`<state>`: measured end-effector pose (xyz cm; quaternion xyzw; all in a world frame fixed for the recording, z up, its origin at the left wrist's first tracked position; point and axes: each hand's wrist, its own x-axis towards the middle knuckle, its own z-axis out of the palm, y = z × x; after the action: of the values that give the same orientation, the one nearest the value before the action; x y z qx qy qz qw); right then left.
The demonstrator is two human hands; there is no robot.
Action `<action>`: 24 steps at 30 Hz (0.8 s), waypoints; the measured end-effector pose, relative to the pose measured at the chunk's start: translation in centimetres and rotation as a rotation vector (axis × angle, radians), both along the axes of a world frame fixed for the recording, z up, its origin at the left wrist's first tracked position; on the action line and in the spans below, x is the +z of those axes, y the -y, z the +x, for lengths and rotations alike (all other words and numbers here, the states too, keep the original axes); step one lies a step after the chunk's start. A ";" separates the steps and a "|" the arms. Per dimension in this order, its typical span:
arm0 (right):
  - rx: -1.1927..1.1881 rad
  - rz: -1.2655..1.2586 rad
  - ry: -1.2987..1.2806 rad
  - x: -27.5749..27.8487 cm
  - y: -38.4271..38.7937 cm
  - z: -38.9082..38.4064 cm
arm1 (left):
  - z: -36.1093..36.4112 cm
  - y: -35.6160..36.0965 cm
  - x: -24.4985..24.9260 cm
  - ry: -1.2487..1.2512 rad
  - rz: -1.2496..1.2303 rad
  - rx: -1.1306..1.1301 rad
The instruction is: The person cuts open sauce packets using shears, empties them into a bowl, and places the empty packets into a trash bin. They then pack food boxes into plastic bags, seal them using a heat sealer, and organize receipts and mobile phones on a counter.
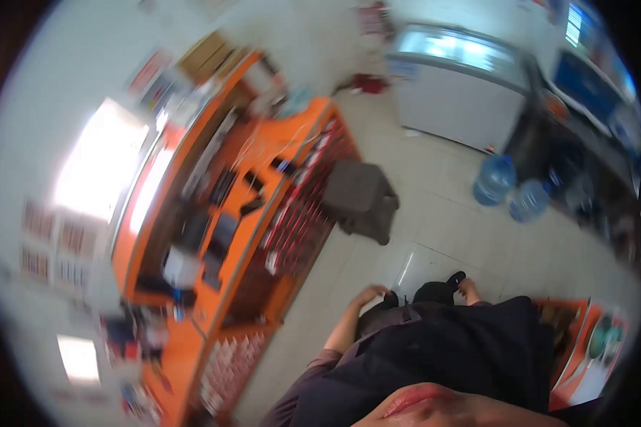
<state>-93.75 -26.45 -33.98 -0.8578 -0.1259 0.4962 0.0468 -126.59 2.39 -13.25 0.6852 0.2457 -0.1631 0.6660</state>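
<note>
My left hand [372,294] hangs low in front of my body, beside a dark shoe [390,299]. Its fingers look loosely extended and nothing shows in them, though motion blurs the view. On the other side, my right hand [468,290] is down by another black shoe [456,279] with a small white mark. Blur hides how its fingers are set and whether they hold anything. Nearest to my left hand among the furniture is a dark plastic stool [360,196] on the tiled floor.
An orange counter [246,267] with phones and devices runs along the left. A chest freezer [463,99] stands at the back. Two blue water jugs [495,179] rest on the floor at right. An orange-edged table [573,349] with a green bowl [605,336] sits close at lower right.
</note>
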 end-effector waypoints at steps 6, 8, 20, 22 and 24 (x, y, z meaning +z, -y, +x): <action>0.613 0.358 0.220 5.5 -13.4 -9.6 | -19.6 -0.6 -0.9 0.182 0.025 1.471; 0.487 0.744 0.075 8.4 -17.2 -11.0 | -24.6 1.6 -1.8 0.011 0.044 1.479; -0.331 0.374 0.012 11.6 -16.3 1.4 | -21.6 14.5 -10.4 -1.053 0.348 0.888; -0.500 0.417 0.093 11.1 -12.2 9.6 | -19.4 12.3 -9.4 -1.105 0.627 0.856; -0.813 0.414 0.175 8.7 -7.9 19.8 | -16.5 8.8 -7.3 -1.090 0.761 0.816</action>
<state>-73.91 -18.56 -25.30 -0.8487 0.1207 0.3277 0.3972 -143.04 -6.39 -20.54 0.5450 0.8101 -0.1233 0.1778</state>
